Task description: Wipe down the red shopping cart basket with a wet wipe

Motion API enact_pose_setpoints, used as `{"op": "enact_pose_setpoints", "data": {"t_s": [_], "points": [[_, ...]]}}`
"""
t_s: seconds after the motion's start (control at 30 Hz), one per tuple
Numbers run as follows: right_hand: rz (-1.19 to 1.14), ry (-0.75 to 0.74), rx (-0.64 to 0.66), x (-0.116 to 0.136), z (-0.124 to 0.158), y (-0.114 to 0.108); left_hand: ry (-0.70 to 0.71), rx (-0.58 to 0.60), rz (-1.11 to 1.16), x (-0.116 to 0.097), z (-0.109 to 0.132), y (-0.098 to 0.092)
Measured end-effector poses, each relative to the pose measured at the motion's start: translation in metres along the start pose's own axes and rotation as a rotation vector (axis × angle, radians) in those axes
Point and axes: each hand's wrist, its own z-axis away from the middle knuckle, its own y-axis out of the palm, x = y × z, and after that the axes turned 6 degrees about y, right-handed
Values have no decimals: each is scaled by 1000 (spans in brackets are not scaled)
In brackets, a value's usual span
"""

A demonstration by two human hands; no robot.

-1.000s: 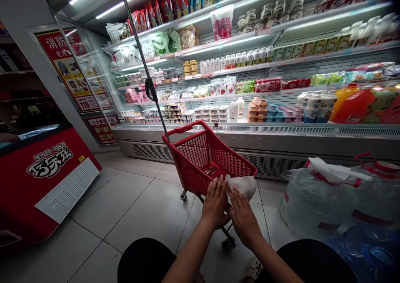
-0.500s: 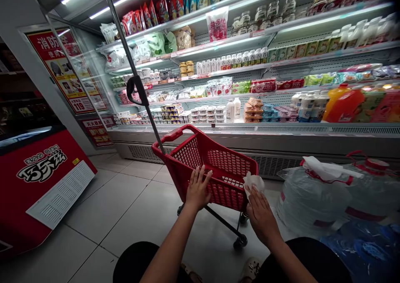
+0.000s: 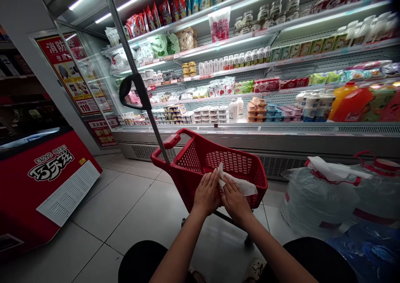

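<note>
A red plastic shopping cart with latticed sides stands in front of me, its basket tilted to my view. My left hand lies flat against the near side of the basket, fingers stretched out. Right beside it, my right hand presses a white wipe against the basket's upper near side. Part of the wipe sticks up between my hands, and the rest spreads to the right along the rim. My right palm and the surface under the wipe are hidden.
A metal pole with a black looped handle rises at the cart's left end. Behind runs a lit refrigerated shelf of dairy goods and drinks. Bagged water jugs stand at right, a red chest freezer at left.
My right hand has moved left with the wipe, from the basket's right corner to beside my left hand. My left hand has shifted slightly right. The cart has turned or shifted a little.
</note>
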Motion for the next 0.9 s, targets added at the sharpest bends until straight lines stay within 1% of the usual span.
{"op": "enact_pose_setpoints", "data": {"t_s": [0.07,0.1,0.2,0.3,0.37,0.4,0.47,0.57,0.67,0.73,0.8,0.83,0.9], "points": [[20,4,18,-20,9,-9,23,5,-28,13,3,-9],[36,19,25,-33,15,-14,9,-5,-53,20,5,-14],[81,101,31,-72,33,-25,-92,-69,-134,37,12,-28],[102,217,-6,-98,43,-22,-136,-89,-168,40,16,-34],[99,270,-49,-102,42,-15,-144,-81,-156,35,14,-33],[94,271,-64,-99,38,-10,-152,-80,-145,31,12,-32],[76,217,-63,-82,26,-2,-165,-83,-127,23,8,-30],[17,125,-28,-37,-1,6,-165,-77,-111,13,4,-28],[-91,49,8,14,-29,7,-158,-63,-130,7,4,-28],[-172,-13,17,35,-42,4,-148,-61,-154,5,5,-30],[-239,-45,14,38,-45,0,-137,-65,-170,7,7,-35],[-261,-46,11,33,-43,-2,-128,-67,-174,10,8,-38],[-276,-22,7,12,-34,-6,-102,-72,-190,18,10,-46]]}}
